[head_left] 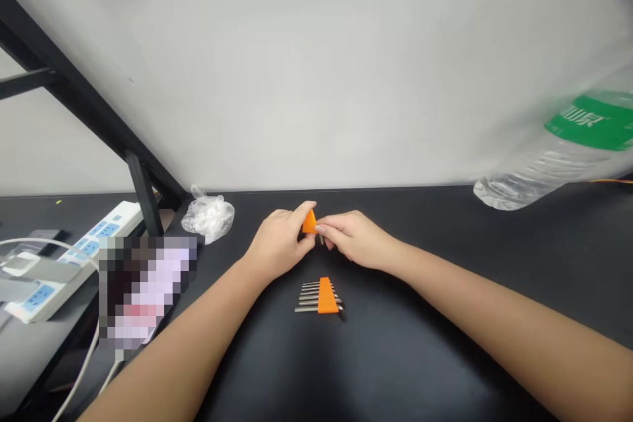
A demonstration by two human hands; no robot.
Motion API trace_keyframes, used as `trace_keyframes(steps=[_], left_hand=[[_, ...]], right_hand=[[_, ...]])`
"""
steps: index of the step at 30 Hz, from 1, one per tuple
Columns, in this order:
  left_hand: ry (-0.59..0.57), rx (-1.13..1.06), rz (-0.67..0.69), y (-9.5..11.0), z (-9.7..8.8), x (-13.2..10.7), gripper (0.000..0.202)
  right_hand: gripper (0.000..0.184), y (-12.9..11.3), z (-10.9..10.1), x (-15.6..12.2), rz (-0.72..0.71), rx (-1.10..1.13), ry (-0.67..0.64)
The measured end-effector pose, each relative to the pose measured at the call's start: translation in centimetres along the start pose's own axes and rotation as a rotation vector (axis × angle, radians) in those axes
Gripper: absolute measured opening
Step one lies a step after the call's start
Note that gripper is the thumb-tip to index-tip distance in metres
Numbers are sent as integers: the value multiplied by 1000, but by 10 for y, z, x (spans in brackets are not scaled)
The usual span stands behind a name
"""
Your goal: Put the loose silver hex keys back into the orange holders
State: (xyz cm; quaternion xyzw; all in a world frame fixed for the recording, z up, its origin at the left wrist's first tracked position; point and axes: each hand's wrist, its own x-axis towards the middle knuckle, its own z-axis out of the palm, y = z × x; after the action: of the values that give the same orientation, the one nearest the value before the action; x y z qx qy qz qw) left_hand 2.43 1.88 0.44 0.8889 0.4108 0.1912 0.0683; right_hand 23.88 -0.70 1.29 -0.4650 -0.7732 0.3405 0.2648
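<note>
My left hand (277, 244) is closed around a small orange plastic holder (309, 222), held just above the black table. My right hand (355, 237) meets it from the right, its fingertips pinched on a thin metal key at the holder's edge. Nearer to me, a second orange holder (327, 295) lies flat on the table with several metal hex keys (309, 297) stuck through it, their ends pointing left.
A crumpled clear plastic bag (208, 216) lies left of my hands. White power strips (74, 257) with cables sit at far left by a black frame leg (143, 194). A clear water bottle (558, 158) with a green label lies at the right. A white wall stands behind the black table (445, 343).
</note>
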Motion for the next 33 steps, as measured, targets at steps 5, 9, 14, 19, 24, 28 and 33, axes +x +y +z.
trace_keyframes(steps=[5, 9, 14, 19, 24, 28, 33], left_hand=[[84, -67, -97, -7, -2, 0, 52], [141, -108, -145, -17, -1, 1, 48], [174, -116, -171, -19, -1, 1, 49], [142, -120, -154, -15, -2, 0, 46], [132, -134, -131, -13, -1, 0, 45], [122, -110, -120, -12, 1, 1, 45], [98, -94, -76, -12, 3, 2, 46]], right_hand=[[19, 16, -20, 4, -5, -384, 153], [10, 30, -25, 4, 112, -556, 21], [10, 33, -24, 6, 178, -610, -10], [7, 21, -26, 5, -7, -237, 58], [18, 10, -19, 2, -203, -62, 205], [21, 13, -13, 2, -272, -91, 234], [24, 8, -8, 0, -318, -191, 224]])
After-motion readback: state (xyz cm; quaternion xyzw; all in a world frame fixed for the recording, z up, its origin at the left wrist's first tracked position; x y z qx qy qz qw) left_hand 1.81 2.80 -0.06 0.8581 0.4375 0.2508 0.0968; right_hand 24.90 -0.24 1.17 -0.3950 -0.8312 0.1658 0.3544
